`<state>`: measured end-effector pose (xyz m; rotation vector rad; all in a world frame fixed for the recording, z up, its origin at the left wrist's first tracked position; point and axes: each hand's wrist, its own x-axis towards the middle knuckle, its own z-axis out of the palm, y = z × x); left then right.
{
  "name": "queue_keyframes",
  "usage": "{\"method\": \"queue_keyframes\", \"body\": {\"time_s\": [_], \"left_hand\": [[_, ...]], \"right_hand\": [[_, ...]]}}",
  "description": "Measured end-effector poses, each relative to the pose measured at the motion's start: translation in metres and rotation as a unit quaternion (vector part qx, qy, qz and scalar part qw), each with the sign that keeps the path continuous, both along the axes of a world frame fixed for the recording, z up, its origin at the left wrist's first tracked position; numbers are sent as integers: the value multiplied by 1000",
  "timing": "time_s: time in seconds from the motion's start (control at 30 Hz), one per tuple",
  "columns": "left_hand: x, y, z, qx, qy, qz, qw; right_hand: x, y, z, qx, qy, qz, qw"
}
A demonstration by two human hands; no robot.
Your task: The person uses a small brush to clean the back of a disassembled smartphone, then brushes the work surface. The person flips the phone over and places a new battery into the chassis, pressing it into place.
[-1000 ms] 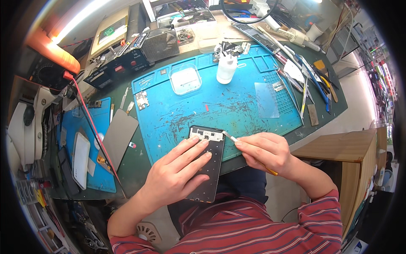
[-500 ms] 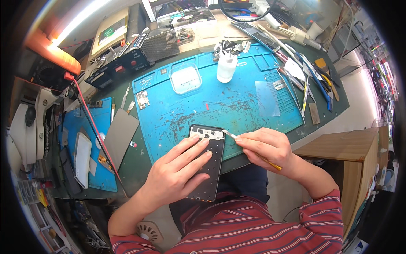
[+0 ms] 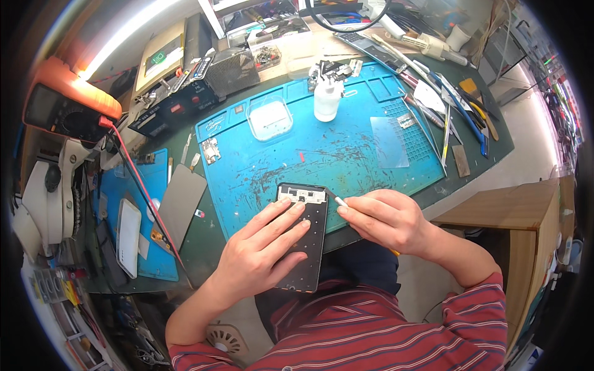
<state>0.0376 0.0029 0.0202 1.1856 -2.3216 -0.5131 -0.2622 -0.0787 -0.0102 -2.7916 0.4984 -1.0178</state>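
Note:
A black phone body [image 3: 312, 241], white parts along its top, lies at the front edge of the blue mat [image 3: 247, 167]. My left hand [image 3: 263, 247] holds it, fingers laid across its face and thumb over the lower part. My right hand [image 3: 390, 219] pinches a slim silver tool [image 3: 338, 200] with a yellow end mostly hidden by the hand. The tool's dark tip is at the phone's top right corner; whether it touches is unclear. Above them on the mat are a small red piece [image 3: 301, 157], a white bottle [image 3: 326, 103] and a clear square container [image 3: 269, 118].
Pliers and tweezers [image 3: 476, 114] crowd the right of the bench. At left stand an orange multimeter [image 3: 68, 99] with leads, a second blue mat [image 3: 151, 266] and a white phone shell [image 3: 127, 238]. A wooden cabinet [image 3: 507, 207] stands below right.
My right hand and tool have shifted slightly, and the yellow end is less visible than half a second ago. My left hand stays on the phone. The view has shifted slightly.

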Motion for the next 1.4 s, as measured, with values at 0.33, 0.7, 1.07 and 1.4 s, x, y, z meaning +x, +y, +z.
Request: {"method": "queue_keyframes", "body": {"time_s": [0.33, 0.7, 1.07, 1.4], "left_hand": [[-1, 0, 1, -7, -2, 0, 1000], [-2, 2, 3, -5, -17, 2, 1000], [-3, 2, 2, -19, -24, 4, 1000], [-2, 2, 2, -9, -22, 5, 1000]], "right_hand": [[-3, 1, 2, -32, 11, -10, 999], [3, 0, 1, -30, -12, -19, 999], [4, 6, -1, -48, -6, -24, 999], [12, 9, 0, -37, -46, -62, 996]]}}
